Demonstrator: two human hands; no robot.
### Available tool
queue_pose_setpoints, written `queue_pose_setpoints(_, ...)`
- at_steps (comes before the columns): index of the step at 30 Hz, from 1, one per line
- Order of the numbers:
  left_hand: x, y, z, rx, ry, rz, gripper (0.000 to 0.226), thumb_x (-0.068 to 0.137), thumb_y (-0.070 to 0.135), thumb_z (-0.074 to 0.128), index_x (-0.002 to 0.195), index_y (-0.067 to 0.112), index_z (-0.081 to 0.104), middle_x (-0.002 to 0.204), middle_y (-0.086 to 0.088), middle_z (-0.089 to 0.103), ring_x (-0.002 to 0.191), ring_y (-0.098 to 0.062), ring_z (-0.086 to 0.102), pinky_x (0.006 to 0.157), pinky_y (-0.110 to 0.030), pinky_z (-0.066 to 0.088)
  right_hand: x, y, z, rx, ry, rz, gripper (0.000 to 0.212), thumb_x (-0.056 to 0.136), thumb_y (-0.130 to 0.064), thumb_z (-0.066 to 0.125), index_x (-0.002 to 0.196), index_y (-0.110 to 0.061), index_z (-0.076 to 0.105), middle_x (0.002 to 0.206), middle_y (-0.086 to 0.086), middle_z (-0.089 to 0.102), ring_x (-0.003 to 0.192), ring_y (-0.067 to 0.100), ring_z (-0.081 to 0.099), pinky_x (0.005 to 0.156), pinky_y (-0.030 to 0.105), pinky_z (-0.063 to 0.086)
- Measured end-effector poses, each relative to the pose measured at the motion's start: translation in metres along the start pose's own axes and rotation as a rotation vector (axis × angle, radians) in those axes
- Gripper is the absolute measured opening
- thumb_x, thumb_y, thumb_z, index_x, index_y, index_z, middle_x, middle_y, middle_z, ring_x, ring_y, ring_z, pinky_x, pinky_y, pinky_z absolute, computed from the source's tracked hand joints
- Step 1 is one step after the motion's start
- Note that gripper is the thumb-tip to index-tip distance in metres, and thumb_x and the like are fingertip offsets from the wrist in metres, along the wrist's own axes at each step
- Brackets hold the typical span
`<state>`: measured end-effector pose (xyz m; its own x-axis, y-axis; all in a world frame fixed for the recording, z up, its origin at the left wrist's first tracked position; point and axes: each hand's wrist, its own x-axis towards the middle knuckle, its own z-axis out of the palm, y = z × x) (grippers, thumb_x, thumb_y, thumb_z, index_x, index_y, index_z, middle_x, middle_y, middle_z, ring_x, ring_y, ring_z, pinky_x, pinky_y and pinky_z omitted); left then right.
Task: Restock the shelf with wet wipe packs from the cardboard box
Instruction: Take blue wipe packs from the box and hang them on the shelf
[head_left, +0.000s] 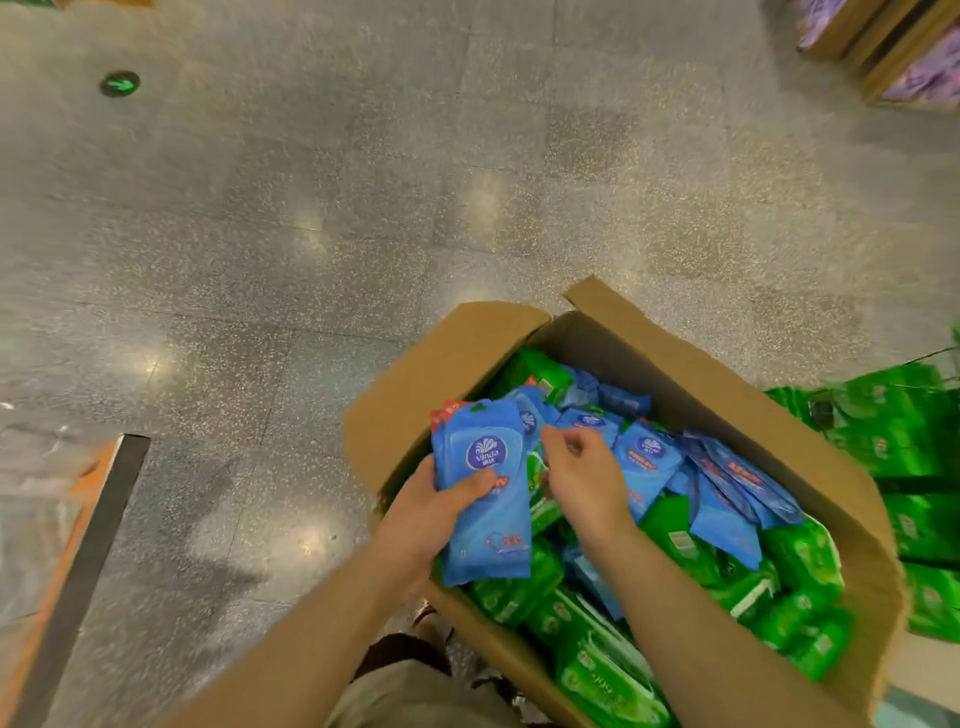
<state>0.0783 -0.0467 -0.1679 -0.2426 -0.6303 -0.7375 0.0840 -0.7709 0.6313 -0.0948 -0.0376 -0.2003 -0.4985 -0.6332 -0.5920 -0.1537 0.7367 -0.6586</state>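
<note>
Left hand round blue wet wipe packs; right hand curled, perhaps pinching another.

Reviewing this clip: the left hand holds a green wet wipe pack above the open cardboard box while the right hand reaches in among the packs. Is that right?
Not quite. In the head view the pack held by the left hand is blue, not green: a blue wet wipe pack. The rest stands: it is above the open cardboard box, and the right hand reaches in among the packs.

Left hand holds blue pack over cardboard box — right hand perhaps pinching another.
</note>
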Motion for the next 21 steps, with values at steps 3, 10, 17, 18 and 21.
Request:
queue_pose_setpoints(3, 0.002, 0.008, -0.012, -0.108, 0.025, 0.011, 0.052, 0.075, 0.015, 0.077, 0.125, 0.012, 0.065, 0.112, -0.012, 0.077, 0.092, -0.028, 0.076, 0.072, -0.044, 0.063, 0.025, -0.018, 0.027, 0.172, 0.005, 0.092, 0.046, 0.078, -0.059, 0.065, 0.081, -0.014, 0.058, 0.076, 0.008, 0.063, 0.070, 0.026, 0.062, 0.068, 0.039, 0.049)
queue_pose_setpoints(10, -0.006, 0.012, -0.037, -0.199, -0.006, -0.050, 0.060, 0.070, 0.020, 0.081, 0.127, 0.008, 0.067, 0.109, -0.018, 0.076, 0.086, -0.032, 0.075, 0.067, -0.041, 0.062, 0.052, -0.050, 0.074, -0.128, 0.005, 0.347, 0.131, 0.060, -0.080, 0.075, 0.155, -0.014, 0.013, 0.151, 0.026, 0.020, 0.134, 0.048, 0.036, 0.109, 0.054, 0.041)
queue_pose_setpoints(17, -0.001, 0.011, -0.047, -0.211, 0.016, -0.103, 0.053, 0.078, 0.031, 0.072, 0.127, 0.010, 0.068, 0.115, -0.020, 0.075, 0.092, -0.035, 0.075, 0.076, -0.045, 0.061, 0.046, -0.033, 0.080, -0.109, 0.090, 0.271, 0.076, 0.079, -0.053, 0.078, 0.130, -0.016, 0.036, 0.141, 0.023, 0.044, 0.133, 0.041, 0.037, 0.095, 0.041, 0.034)
queue_pose_setpoints(18, -0.001, 0.012, -0.048, -0.204, 0.012, -0.104, 0.053, 0.079, 0.031, 0.072, 0.127, 0.009, 0.068, 0.116, -0.020, 0.075, 0.094, -0.036, 0.074, 0.078, -0.046, 0.061, 0.044, -0.033, 0.080, -0.088, 0.133, 0.263, 0.072, 0.078, -0.047, 0.079, 0.127, -0.015, 0.037, 0.139, 0.023, 0.046, 0.132, 0.041, 0.038, 0.101, 0.042, 0.035)
queue_pose_setpoints(21, 0.000, 0.012, -0.048, -0.183, -0.001, -0.093, 0.054, 0.079, 0.029, 0.073, 0.130, 0.010, 0.066, 0.117, -0.020, 0.074, 0.095, -0.035, 0.074, 0.077, -0.045, 0.062, 0.031, -0.028, 0.076, 0.074, 0.264, 0.119, 0.058, 0.077, -0.029, 0.079, 0.115, -0.016, 0.037, 0.126, 0.017, 0.053, 0.122, 0.040, 0.049, 0.107, 0.047, 0.039)
